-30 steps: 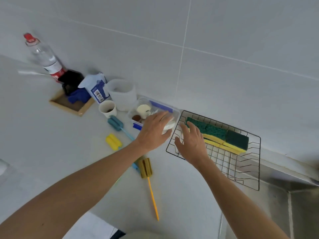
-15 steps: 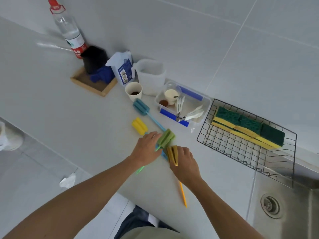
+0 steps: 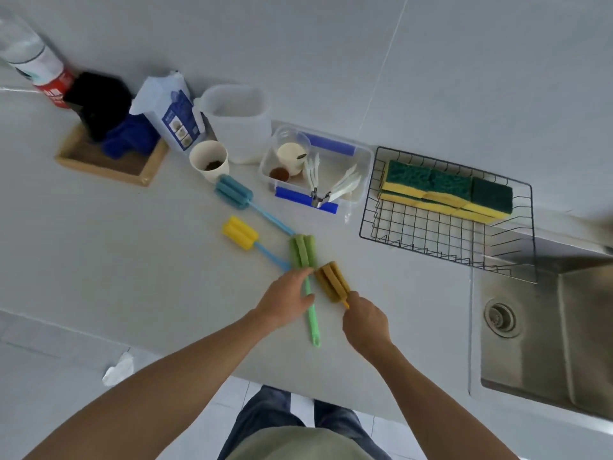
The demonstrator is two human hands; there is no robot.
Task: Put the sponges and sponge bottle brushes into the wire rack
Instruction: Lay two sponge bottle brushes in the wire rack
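The black wire rack (image 3: 421,227) stands on the counter beside the sink, with several green-and-yellow sponges (image 3: 444,192) lined along its far side. My left hand (image 3: 285,298) grips the green sponge bottle brush (image 3: 302,252) by its handle just below the head. My right hand (image 3: 365,323) is closed on the handle of the ochre sponge brush (image 3: 331,282), whose head points up and left. A teal brush (image 3: 234,192) and a yellow brush with a blue handle (image 3: 239,233) lie on the counter to the left.
A clear plastic box (image 3: 360,174) with small items sits left of the rack. Behind it are a white tub (image 3: 237,122), a paper cup (image 3: 209,161), a blue-white pouch (image 3: 172,114), a wooden tray (image 3: 109,164) and a bottle (image 3: 33,58). A steel sink (image 3: 544,333) lies right.
Both hands came back from the rack and box to the brushes and closed on them. The green and ochre brushes have been turned so their handles point toward me.
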